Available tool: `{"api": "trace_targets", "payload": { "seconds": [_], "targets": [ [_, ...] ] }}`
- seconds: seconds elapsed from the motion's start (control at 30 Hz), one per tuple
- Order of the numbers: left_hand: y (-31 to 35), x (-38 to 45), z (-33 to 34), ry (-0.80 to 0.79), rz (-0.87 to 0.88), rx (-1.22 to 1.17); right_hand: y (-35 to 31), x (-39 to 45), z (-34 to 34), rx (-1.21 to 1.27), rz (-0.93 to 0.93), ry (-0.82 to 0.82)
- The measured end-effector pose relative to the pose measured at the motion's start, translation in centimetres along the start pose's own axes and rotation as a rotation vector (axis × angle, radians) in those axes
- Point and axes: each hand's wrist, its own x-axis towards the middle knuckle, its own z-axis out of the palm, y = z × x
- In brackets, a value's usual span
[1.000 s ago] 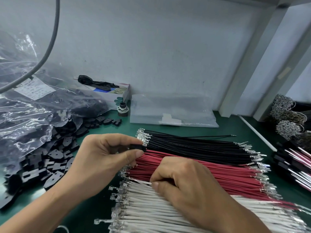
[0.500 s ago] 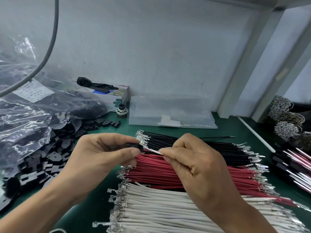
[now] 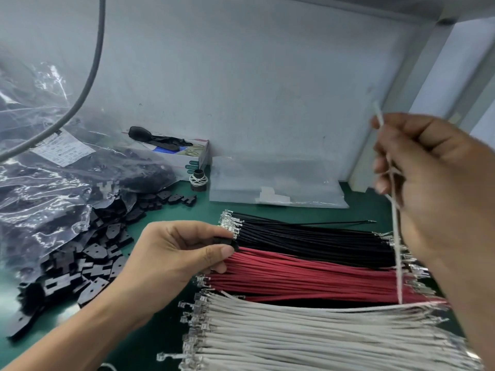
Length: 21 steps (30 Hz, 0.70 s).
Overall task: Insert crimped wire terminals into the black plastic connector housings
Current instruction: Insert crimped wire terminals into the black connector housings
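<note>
At the near edge of the green table [image 3: 166, 341] lies the bundle of white wires [image 3: 308, 336], their crimped terminals pointing left. Beyond it sits the bundle of red wires [image 3: 308, 274], and farther back the bundle of black wires [image 3: 308, 239], all three side by side.

The left hand [image 3: 171, 261] pinches a small black connector housing [image 3: 223, 241] between thumb and forefinger, just at the terminal ends of the black bundle. The right hand [image 3: 434, 188], raised near the table's right edge, has its fingers curled round a single white wire [image 3: 396, 236] that hangs down toward the bundles; the picture is blurred there.

Along the left edge a heap of loose black housings [image 3: 88, 261] spills from a clear plastic bag [image 3: 53, 183]. The bag carries a white label [image 3: 63, 151], its print too small to read.

At the far edge against the wall stand a small carton [image 3: 194, 159] with unreadable markings, a black spool [image 3: 198, 179] wound with white thread, and a flat clear bag [image 3: 276, 183].
</note>
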Motion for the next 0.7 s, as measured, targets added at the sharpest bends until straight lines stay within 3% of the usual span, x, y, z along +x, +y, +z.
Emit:
{"api": "trace_targets", "payload": {
  "seconds": [0.17, 0.3, 0.43, 0.53, 0.6, 0.7],
  "targets": [
    [0.1, -0.2, 0.0, -0.019, -0.01, 0.033, -3.1, 5.1, -3.8, 0.223, 0.05, 0.042],
    [-0.1, -0.1, -0.1, -0.017, -0.012, 0.074, -4.1, 6.4, -3.1, 0.003, -0.019, -0.02],
    [0.0, -0.2, -0.1, -0.022, -0.003, 0.067, -6.0, 4.7, -1.3, -0.5, -0.304, -0.225],
    [0.2, -0.2, -0.1, -0.016, 0.008, 0.031, -3.3, -1.4, 0.4, -0.825, -0.494, -0.465],
    [0.4, -0.3, -0.1, -0.029, 0.015, 0.002, -0.2, -5.8, 1.8, -0.842, -0.518, -0.587],
    [0.4, -0.3, -0.1, -0.047, 0.015, -0.013, 3.2, -8.7, 2.2, -0.719, -0.447, -0.568]
  ]
}}
